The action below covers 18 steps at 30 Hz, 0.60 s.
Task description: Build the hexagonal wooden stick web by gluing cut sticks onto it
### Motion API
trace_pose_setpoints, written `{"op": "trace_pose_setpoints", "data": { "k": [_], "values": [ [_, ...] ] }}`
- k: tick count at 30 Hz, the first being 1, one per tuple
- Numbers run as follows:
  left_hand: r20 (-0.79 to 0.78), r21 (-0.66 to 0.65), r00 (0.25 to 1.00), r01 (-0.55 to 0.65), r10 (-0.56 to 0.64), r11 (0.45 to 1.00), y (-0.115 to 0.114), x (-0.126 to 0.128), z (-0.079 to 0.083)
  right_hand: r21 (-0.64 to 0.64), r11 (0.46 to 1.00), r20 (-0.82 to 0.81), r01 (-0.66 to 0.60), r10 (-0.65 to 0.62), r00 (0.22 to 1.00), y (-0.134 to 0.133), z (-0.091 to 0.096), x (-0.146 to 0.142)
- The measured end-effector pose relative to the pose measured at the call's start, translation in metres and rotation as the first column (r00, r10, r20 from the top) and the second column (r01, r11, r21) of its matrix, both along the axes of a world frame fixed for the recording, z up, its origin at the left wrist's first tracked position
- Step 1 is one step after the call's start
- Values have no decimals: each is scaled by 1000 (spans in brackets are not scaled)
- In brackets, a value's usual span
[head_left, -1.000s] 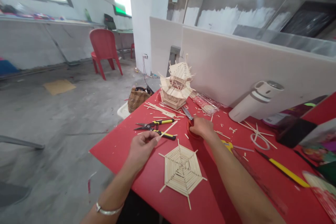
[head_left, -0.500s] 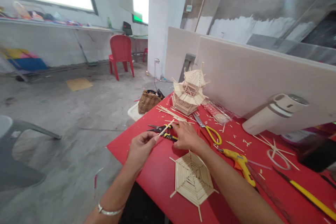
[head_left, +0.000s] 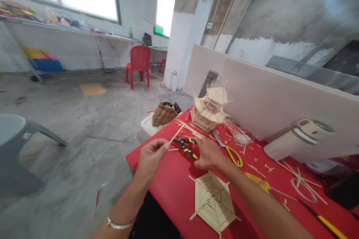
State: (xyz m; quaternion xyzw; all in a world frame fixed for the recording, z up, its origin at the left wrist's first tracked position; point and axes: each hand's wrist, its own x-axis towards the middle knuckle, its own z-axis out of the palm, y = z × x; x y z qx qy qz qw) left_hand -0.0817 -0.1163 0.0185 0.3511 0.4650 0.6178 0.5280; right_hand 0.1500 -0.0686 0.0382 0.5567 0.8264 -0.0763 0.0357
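Note:
My left hand (head_left: 154,157) pinches a thin wooden stick (head_left: 177,133) between thumb and fingers, its free end pointing up and away. My right hand (head_left: 209,153) has its thumb and fingers around the yellow-and-black handles of small cutting pliers (head_left: 185,147); the handles are spread and the jaws point left, below the stick. A short stick piece (head_left: 173,149) lies by the jaws. Closer to me, a hexagonal panel of sticks (head_left: 213,201) lies flat, partly shaded. Behind my hands stands a tiered stick pagoda model (head_left: 209,110).
Scissors (head_left: 232,155), a partly hidden yellow glue gun (head_left: 256,181), a yellow-handled tool (head_left: 331,227) and a bottle (head_left: 291,140) are on the red table (head_left: 168,194). Loose sticks (head_left: 193,130) lie near the pagoda. A plaid bag (head_left: 164,114) sits beyond the table's left edge.
The view has shifted, so the scene sits lower and farther right. The stick's free end has moved away from the pliers. A short stick piece now shows beside the jaws.

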Motion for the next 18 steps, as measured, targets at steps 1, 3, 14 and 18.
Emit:
{"op": "trace_pose_setpoints", "data": {
  "k": [1,3,14,18],
  "values": [
    [10,1,1000,-1,1,1000,0,-3,2,-49,998,-67,28,-32,997,-3,3,6],
    [29,3,1000,1,-1,1000,1,-8,6,-239,969,-342,63,-144,929,-16,6,18],
    [5,93,1000,28,-28,995,4,10,23,-556,800,-814,-225,-471,338,-129,21,-20],
    [24,81,999,26,-28,996,1,9,27,-429,903,-794,6,-381,474,-134,36,-22]
  ]
}}
